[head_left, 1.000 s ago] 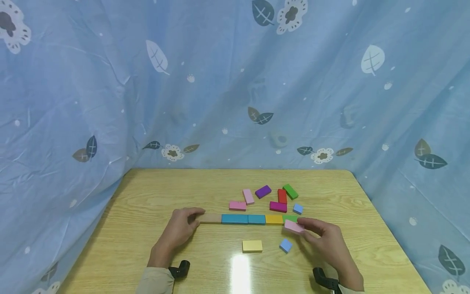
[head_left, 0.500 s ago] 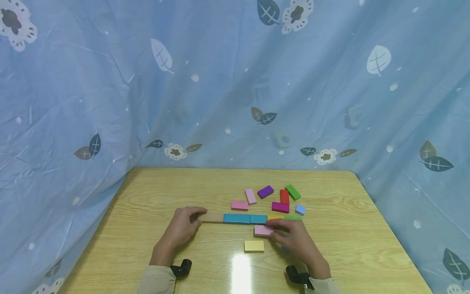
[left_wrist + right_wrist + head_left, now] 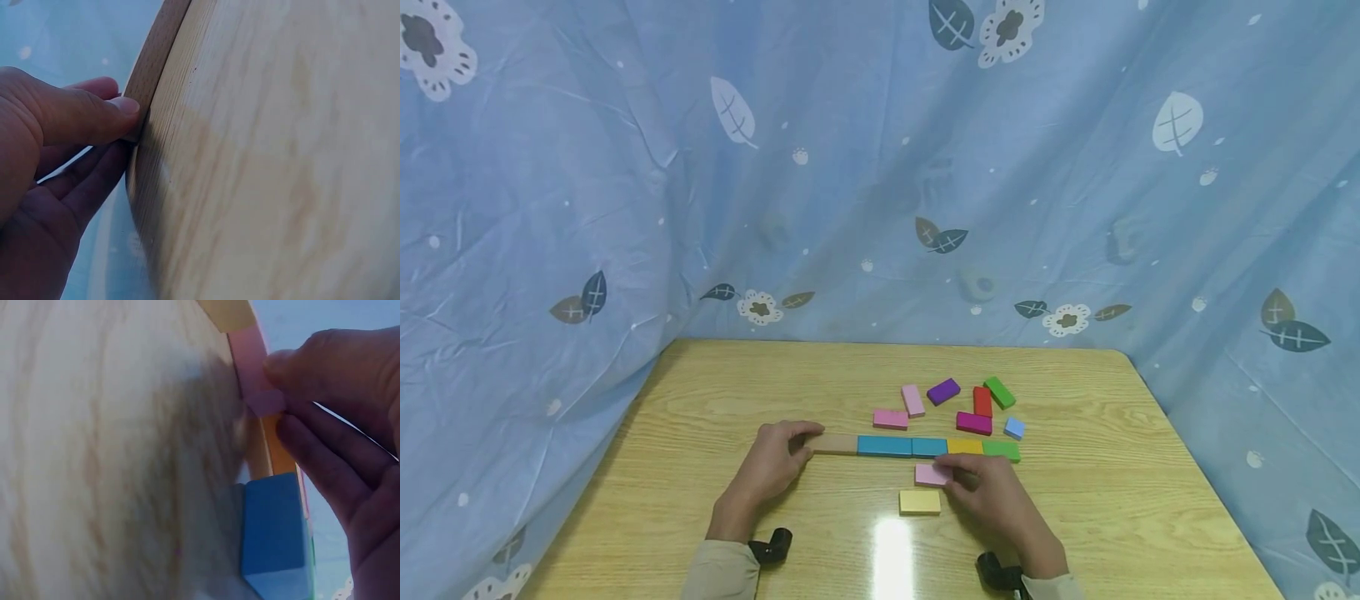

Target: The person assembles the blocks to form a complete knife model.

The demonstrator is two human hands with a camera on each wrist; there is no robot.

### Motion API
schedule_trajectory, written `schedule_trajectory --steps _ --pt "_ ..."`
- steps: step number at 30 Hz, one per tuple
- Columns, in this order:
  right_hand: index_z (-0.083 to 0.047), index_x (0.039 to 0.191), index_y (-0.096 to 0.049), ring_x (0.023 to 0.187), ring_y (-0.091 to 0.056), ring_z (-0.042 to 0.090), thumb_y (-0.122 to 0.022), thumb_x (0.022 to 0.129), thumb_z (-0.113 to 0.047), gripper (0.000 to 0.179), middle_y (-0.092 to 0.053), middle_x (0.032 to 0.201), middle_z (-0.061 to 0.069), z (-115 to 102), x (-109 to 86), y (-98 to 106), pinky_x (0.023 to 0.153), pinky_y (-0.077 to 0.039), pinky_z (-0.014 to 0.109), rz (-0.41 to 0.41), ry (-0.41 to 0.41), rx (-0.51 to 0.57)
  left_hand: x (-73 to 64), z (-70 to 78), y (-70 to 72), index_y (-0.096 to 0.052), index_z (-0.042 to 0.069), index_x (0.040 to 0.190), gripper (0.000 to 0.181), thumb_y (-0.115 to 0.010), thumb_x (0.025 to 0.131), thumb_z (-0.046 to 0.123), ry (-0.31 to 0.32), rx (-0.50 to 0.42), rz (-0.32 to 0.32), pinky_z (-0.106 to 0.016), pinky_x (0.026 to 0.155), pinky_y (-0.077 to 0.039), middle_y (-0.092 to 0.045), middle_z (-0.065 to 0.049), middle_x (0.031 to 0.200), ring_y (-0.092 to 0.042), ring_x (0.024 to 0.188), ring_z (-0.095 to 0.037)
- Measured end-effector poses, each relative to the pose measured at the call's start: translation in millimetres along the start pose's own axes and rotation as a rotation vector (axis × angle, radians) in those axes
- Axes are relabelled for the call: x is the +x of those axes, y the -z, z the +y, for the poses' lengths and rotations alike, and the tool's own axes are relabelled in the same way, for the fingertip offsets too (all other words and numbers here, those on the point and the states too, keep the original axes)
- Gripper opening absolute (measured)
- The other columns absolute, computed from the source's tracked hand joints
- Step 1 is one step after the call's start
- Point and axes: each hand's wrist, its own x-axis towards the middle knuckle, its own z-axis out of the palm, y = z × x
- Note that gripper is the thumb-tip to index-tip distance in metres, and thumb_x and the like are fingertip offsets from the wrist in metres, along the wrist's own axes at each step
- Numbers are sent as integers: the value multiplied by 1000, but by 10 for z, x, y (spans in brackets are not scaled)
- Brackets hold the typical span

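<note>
In the head view my left hand [image 3: 772,465] pinches the left end of a tan wooden block [image 3: 837,445]; the left wrist view shows thumb and fingers on its end. That block starts a straight row that continues with a long blue block [image 3: 884,447], a shorter blue block [image 3: 929,448], an orange-yellow block [image 3: 965,447] and a green block [image 3: 1002,452]. My right hand [image 3: 997,493] grips a light pink block [image 3: 929,475] by its right end, just in front of the short blue one. A pale yellow block [image 3: 919,503] lies closer to me.
Behind the row lie a pink block [image 3: 891,419], another light pink block [image 3: 913,401], and purple [image 3: 943,392], red [image 3: 982,402], magenta [image 3: 973,423], green [image 3: 999,392] and small light blue [image 3: 1014,428] ones. A blue block [image 3: 273,525] sits under my right hand, hidden in the head view.
My right hand has carried the light pink block leftward from the green block to in front of the short blue one, covering the near small blue block. My left hand stays on the tan block.
</note>
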Motion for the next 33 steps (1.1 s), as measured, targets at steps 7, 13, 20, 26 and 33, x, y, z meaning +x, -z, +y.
schedule_trajectory --steps 7,13,20,26,33 --pt "-15 109 -85 100 -79 10 -87 89 1 25 -84 106 -8 -84 4 19 92 -68 35 43 86 14 13 -6 7 -82 14 127 38 -76 96 -8 -5 -7 -3 -54 112 -58 -79 -7 129 -71 130 -32" --pt "-15 103 -85 93 -77 7 -88 88 2 23 -83 100 -8 -114 53 -29 87 -68 31 47 121 -16 19 -15 -3 -82 14 127 37 -77 96 -7 -6 -9 2 -53 113 -58 -79 -6 129 -71 130 -31" --pt "-14 105 -85 95 -76 5 -88 87 3 25 -83 100 -7 -115 104 -53 87 -67 30 41 69 -43 22 -21 -10 -81 13 127 37 -77 96 -7 -4 -5 -5 -53 114 -58 -79 -7 130 -71 131 -32" --pt "-14 105 -85 95 -75 5 -89 87 2 24 -83 100 -7 -124 123 -55 88 -67 31 48 61 -53 21 -23 -10 -81 13 127 37 -77 96 -7 0 -2 -6 -53 113 -58 -79 -7 129 -71 130 -32" --pt "-15 102 -85 95 -77 7 -89 86 3 24 -83 100 -7 -114 139 -69 88 -68 31 87 83 -60 16 -29 -6 -81 13 127 37 -78 96 -6 -3 5 -6 -53 114 -58 -79 -7 130 -71 131 -32"
